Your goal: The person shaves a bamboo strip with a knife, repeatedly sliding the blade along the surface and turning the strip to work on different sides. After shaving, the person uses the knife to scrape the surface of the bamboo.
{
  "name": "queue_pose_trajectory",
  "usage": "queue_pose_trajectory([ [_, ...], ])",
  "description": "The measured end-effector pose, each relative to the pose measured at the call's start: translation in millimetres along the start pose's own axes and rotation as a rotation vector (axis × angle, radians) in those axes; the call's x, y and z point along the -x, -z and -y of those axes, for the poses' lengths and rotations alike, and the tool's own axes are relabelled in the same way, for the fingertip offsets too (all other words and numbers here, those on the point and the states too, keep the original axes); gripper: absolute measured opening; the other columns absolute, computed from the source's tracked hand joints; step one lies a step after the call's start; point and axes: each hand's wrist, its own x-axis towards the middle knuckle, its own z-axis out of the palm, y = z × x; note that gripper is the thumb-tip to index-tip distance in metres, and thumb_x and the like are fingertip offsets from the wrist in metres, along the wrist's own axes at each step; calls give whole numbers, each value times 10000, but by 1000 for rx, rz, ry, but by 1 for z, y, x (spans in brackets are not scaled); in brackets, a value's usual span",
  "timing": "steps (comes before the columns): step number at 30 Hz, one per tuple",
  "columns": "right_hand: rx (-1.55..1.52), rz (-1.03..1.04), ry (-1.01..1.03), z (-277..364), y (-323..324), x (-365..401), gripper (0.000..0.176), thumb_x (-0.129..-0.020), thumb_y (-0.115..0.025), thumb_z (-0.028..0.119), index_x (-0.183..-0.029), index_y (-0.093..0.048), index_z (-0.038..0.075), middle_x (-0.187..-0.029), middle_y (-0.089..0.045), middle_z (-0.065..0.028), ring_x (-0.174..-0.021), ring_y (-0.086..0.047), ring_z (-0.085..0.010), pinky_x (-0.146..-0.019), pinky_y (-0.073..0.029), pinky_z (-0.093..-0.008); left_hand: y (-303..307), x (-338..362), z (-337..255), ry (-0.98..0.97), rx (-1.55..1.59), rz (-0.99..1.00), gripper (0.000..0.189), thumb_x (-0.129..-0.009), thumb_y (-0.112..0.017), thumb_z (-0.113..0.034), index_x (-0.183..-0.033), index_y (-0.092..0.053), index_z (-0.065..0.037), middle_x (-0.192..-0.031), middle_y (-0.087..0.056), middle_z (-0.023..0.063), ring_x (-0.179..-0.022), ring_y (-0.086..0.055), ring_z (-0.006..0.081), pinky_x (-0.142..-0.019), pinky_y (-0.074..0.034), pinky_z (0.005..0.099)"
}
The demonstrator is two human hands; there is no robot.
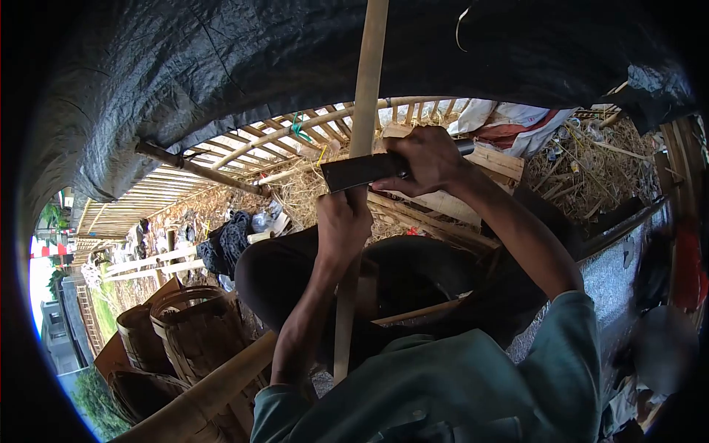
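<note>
A long, pale bamboo strip (pixel 369 81) runs upright from the top of the view down past my lap. My left hand (pixel 345 227) is wrapped around it just below a broad, dark cleaver blade (pixel 357 172). The blade lies across the front of the strip, close above my left fingers. My right hand (pixel 428 161) grips the cleaver near the back of the blade, and a greyish handle end (pixel 464 146) sticks out beyond the palm. Whether the edge has cut into the bamboo is hidden from here.
A black tarp (pixel 221 66) hangs overhead. Woven baskets (pixel 198 325) and a thick bamboo pole (pixel 214 384) are at the lower left. Behind stands a bamboo slat fence (pixel 177 190). Wooden blocks (pixel 496 161), straw (pixel 550 173) and sacks (pixel 509 125) lie beyond my right arm.
</note>
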Motion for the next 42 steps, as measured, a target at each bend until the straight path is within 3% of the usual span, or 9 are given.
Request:
queue_pose_trajectory([
  [6, -125, -74, -825, -95, 50, -23, 768, -842, -399, 731, -903, -681, 19, -839, -671, -218, -907, -654, -383, -819, -509, -473, 5, 42, 0, 40, -48, 132, 385, -1012, -365, -283, -792, -507, -1, -460, -463, 42, -350, -494, 132, -338, -386, 286],
  [11, 60, -369, -923, -135, 75, 16, 792, -832, -403, 744, -845, -678, 1, -845, -669, -223, -995, -626, -387, -890, -462, -468, 23, 26, -17, 310, 104, 163, 367, -1008, -411, -249, -778, -533, 10, -466, -481, 46, -385, -517, 132, -385, -383, 292],
  [26, -171, 88, -19, 25, 30, 17, 697, -794, -507, 720, -869, -671, 47, -622, -623, -159, -653, -664, -333, -662, -534, -432, 21, 17, -18, 533, 423, 337, 387, -1023, -369, -304, -806, -519, -20, -494, -453, 10, -353, -433, 79, -331, -322, 244],
  [28, -133, 165, 115, 36, 20, 21, 719, -787, -501, 733, -846, -673, 37, -625, -625, -164, -634, -659, -342, -648, -537, -440, 12, 27, -4, 287, 311, 267, 327, -1013, -397, -251, -844, -542, -12, -502, -466, 10, -357, -436, 77, -336, -328, 245],
  [32, -158, 116, -50, 17, 30, 16, 798, -789, -431, 781, -766, -660, 17, -657, -646, -153, -713, -681, -335, -677, -553, -436, 4, 32, -22, 245, 117, 178, 385, -1013, -329, -274, -845, -561, -17, -475, -462, 35, -347, -435, 114, -335, -330, 263],
  [35, -211, -3, -766, -73, 81, -26, 872, -771, -348, 835, -791, -660, 21, -778, -680, -188, -861, -688, -324, -768, -548, -445, -8, 53, -21, 121, 68, 258, 403, -1014, -340, -301, -827, -553, -14, -483, -479, 46, -359, -468, 124, -357, -362, 274],
  [40, -134, -283, -852, -111, 98, 1, 867, -805, -318, 805, -909, -687, 27, -855, -688, -189, -976, -653, -354, -881, -493, -464, 1, 32, -39, 369, 161, 275, 469, -1026, -286, -354, -726, -486, -54, -445, -411, 7, -332, -391, 97, -337, -310, 250],
  [41, -188, -389, -669, -100, 89, 7, 792, -866, -364, 723, -586, -527, 0, -539, -510, -128, -565, -539, -235, -601, -408, -418, 1, 29, -36, 410, 225, 284, 473, -1030, -278, -351, -720, -482, -57, -440, -403, 4, -329, -379, 94, -334, -304, 248],
  [42, -137, -340, -644, -93, 81, 8, 758, -873, -379, 700, -661, -579, 0, -582, -544, -135, -598, -566, -259, -634, -435, -429, 1, 28, -33, 452, 280, 294, 477, -1033, -270, -348, -714, -478, -60, -435, -396, 2, -326, -366, 90, -330, -299, 246],
])
